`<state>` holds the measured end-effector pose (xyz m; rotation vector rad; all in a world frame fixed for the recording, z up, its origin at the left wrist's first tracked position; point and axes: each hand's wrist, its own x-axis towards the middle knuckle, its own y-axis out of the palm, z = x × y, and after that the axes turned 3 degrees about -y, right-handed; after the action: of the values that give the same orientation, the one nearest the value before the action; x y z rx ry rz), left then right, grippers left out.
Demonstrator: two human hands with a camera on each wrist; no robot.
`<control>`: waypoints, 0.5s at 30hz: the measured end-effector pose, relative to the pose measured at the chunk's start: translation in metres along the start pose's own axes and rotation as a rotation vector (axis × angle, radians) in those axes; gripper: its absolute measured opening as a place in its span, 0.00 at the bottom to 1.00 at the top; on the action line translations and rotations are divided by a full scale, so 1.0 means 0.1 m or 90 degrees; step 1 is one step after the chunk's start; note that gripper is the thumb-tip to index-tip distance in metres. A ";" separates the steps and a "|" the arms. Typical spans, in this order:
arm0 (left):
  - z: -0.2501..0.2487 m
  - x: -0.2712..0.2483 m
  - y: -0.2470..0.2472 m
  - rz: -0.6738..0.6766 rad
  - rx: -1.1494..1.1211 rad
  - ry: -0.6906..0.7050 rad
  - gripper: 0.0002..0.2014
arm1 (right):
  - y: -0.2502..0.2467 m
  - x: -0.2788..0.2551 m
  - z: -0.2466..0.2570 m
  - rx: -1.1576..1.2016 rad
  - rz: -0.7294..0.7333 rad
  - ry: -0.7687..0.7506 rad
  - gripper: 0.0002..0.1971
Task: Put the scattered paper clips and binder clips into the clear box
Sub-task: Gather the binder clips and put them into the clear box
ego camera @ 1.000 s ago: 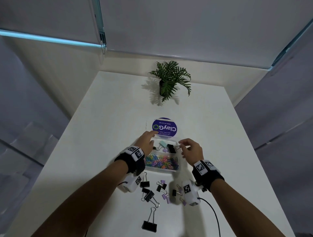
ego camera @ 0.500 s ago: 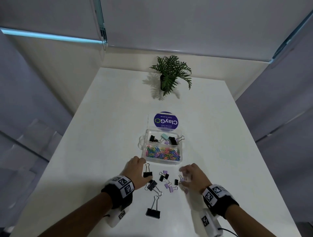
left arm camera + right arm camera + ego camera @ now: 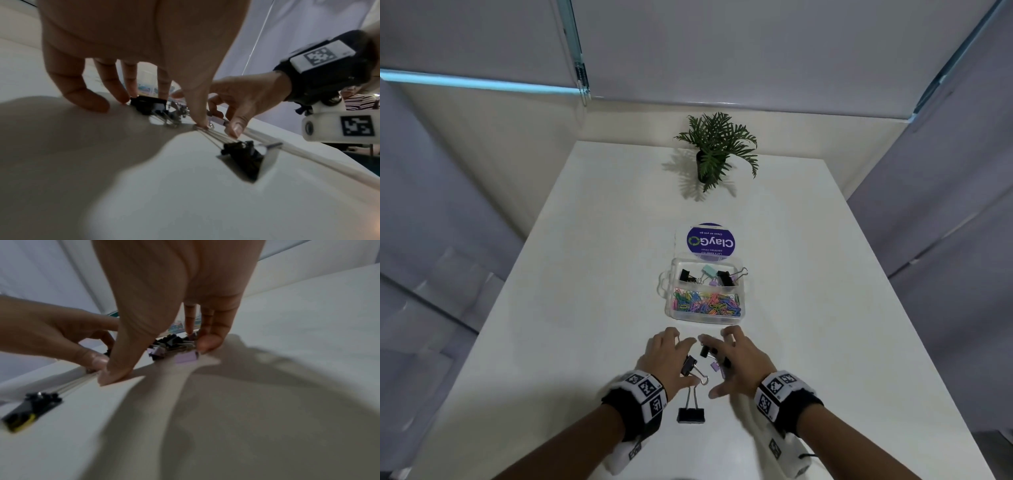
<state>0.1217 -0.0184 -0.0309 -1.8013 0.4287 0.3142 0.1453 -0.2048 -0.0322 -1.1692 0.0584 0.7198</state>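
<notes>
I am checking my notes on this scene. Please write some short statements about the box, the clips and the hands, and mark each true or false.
1. The clear box is open. True.
2. The paper clips fill the far compartment. False: the near one.
3. A large black binder clip lies nearest the person. True.
4. The left hand rests on the plant. False: it reaches among loose clips.
5. The right hand is inside the box. False: it is over the table.

Clear box [image 3: 705, 318] open on table, two compartments. Near one: heap of coloured paper clips [image 3: 707, 303]. Far one: black, mint and purple binder clips [image 3: 710, 277]. Loose cluster of black and purple binder clips [image 3: 703, 359] lies near side of box; big black binder clip [image 3: 690, 414] nearest, handles pointing boxward.
</notes>
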 end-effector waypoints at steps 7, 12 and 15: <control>0.07 0.01 -0.06 -0.019 -0.069 0.044 0.17 | 0.00 -0.03 -0.06 0.014 -0.017 -0.039 0.33; 0.09 0.08 -0.10 0.026 -0.057 0.039 0.20 | -0.04 -0.05 -0.02 0.053 -0.057 -0.043 0.23; 0.06 0.11 -0.10 0.037 -0.027 0.045 0.19 | -0.06 -0.08 0.03 0.049 -0.069 -0.042 0.15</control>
<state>0.1358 -0.0113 -0.0287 -1.8475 0.5283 0.3034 0.1417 -0.2075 -0.0231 -1.0664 -0.0312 0.6545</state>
